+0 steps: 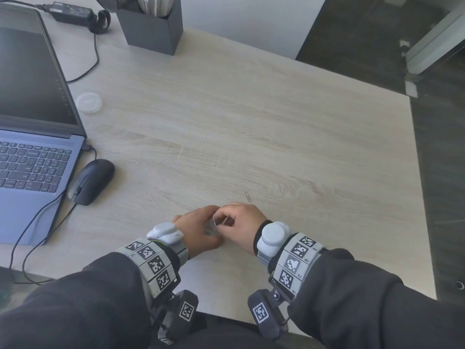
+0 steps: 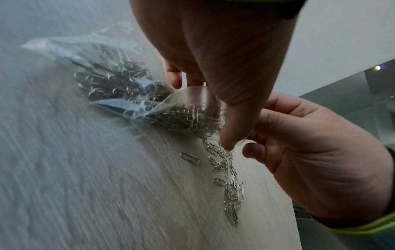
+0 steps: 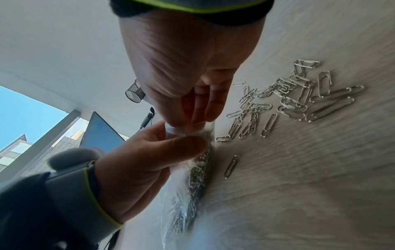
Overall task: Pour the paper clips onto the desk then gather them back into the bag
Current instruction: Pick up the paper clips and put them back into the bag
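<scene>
A clear plastic bag (image 2: 111, 79) lies on the wooden desk (image 1: 251, 122), near its front edge, with many silver paper clips inside. My left hand (image 1: 202, 226) and right hand (image 1: 235, 220) both pinch the bag's mouth (image 3: 188, 133), and in the head view they hide most of it. The left thumb (image 2: 233, 121) presses on the plastic edge. Several loose paper clips (image 3: 299, 96) lie in a heap on the desk just outside the mouth, the same heap of clips (image 2: 230, 186) showing in the left wrist view. One single clip (image 1: 247, 196) lies just beyond my right hand.
An open laptop (image 1: 32, 122) and a black mouse (image 1: 91, 181) with its cable sit at the left. A dark pen holder (image 1: 153, 28), a power adapter (image 1: 70, 12) and a clear round lid (image 1: 88, 102) stand further back. The desk's right edge (image 1: 420, 197) drops to dark floor.
</scene>
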`<state>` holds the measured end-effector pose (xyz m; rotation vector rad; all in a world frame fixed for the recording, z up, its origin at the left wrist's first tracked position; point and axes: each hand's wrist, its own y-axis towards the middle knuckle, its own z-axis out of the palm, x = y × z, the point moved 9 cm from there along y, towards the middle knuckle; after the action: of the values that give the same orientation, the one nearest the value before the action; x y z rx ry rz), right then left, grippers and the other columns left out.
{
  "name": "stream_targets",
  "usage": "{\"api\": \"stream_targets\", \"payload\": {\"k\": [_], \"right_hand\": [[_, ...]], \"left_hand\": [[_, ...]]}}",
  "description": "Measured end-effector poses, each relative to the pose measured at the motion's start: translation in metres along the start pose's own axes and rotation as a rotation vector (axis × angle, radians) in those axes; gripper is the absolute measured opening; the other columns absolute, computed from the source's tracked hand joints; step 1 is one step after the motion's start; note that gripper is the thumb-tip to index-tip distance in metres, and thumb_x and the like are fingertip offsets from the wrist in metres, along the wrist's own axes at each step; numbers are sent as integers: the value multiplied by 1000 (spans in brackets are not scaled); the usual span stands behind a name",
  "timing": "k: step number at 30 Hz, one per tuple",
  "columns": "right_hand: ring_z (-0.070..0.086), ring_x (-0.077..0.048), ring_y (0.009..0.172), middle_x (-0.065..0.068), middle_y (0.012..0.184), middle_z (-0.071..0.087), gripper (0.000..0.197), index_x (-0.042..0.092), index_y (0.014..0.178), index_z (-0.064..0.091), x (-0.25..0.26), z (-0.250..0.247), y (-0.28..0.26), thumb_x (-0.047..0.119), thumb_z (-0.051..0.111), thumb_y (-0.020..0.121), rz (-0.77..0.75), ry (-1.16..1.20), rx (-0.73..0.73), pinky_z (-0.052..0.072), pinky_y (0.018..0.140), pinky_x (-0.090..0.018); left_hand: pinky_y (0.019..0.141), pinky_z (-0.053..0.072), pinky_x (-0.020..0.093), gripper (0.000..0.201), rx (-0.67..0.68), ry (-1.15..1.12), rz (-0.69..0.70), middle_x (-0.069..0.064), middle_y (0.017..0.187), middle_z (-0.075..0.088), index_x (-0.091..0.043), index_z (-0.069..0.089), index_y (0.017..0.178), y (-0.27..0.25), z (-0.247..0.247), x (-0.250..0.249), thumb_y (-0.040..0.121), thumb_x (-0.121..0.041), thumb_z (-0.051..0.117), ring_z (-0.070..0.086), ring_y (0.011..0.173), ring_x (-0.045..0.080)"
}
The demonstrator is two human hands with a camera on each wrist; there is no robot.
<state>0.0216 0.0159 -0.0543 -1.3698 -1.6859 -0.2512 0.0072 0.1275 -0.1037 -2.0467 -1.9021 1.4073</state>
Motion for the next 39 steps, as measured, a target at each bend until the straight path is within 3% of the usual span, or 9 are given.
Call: {"api": "stream_targets", "payload": {"k": [6, 9, 13, 16, 21, 25, 31, 35, 39], "right_hand": [[60, -3, 78, 13, 94, 67, 17, 29, 93, 73, -4, -8, -2, 18, 63, 84, 14, 11, 4, 44, 73, -14], [57, -6, 89, 12, 105, 57, 27, 25, 110, 67, -22, -32, 4, 16, 56, 88, 69, -98, -110, 41, 77, -11], [45, -19, 122, 1, 134, 44, 46, 22, 134, 52, -67, -56, 11, 22, 54, 88, 246, -278, -160, 38, 104, -33], [35, -23, 128, 3, 139, 39, 53, 23, 139, 46, -76, -50, 10, 27, 54, 87, 254, -427, -90, 38, 104, -37], [43, -25, 116, 2, 127, 47, 56, 23, 135, 48, -61, -17, 4, 27, 54, 80, 14, -594, 35, 45, 91, -41], [47, -24, 106, 3, 120, 51, 53, 26, 129, 52, -53, 2, -9, 28, 53, 76, -156, -627, 117, 47, 84, -42], [45, -18, 106, 8, 116, 48, 49, 32, 121, 57, -43, -2, -2, 50, 61, 75, -160, -593, 66, 46, 88, -40], [39, -16, 109, 10, 118, 44, 58, 35, 116, 54, -25, 25, 9, 67, 62, 68, -192, -648, 157, 38, 90, -35], [46, -24, 99, 3, 110, 52, 33, 23, 101, 60, -12, 42, 11, 43, 65, 76, -276, -637, 142, 44, 82, -40]], "left_hand": [[87, 37, 33, 38, -33, 35, -24, -20, 92, 65, -46, 55, 104, 0, -4, 3, 71, -58, 67, 62, 97, 8], [100, 38, 34, 53, -28, 35, -60, -17, 114, 67, -43, 55, 121, -4, -9, 11, 73, -66, 60, 61, 113, 11], [108, 39, 38, 69, 11, 10, -98, -18, 126, 64, -45, 53, 123, -9, -15, 28, 62, -77, 48, 58, 121, 14], [107, 41, 39, 74, -6, 12, -114, -20, 126, 64, -48, 53, 123, -12, -18, 40, 58, -82, 44, 58, 120, 15], [107, 39, 38, 56, -9, 15, -115, -17, 126, 64, -46, 54, 124, -14, -19, 38, 74, -70, 59, 58, 120, 16], [105, 41, 38, 67, -8, 4, -130, -19, 123, 64, -49, 53, 122, -15, -20, 44, 63, -79, 48, 58, 118, 17], [106, 40, 37, 74, -22, 4, -120, -19, 122, 65, -46, 54, 121, -12, -19, 41, 56, -81, 42, 59, 117, 13], [104, 36, 33, 71, -43, -1, -110, -16, 120, 67, -41, 56, 123, -14, -22, 35, 61, -74, 49, 60, 116, 10], [94, 32, 28, 70, -73, 1, -112, -18, 116, 67, -42, 57, 122, -14, -21, 34, 60, -76, 50, 60, 114, 7]]}}
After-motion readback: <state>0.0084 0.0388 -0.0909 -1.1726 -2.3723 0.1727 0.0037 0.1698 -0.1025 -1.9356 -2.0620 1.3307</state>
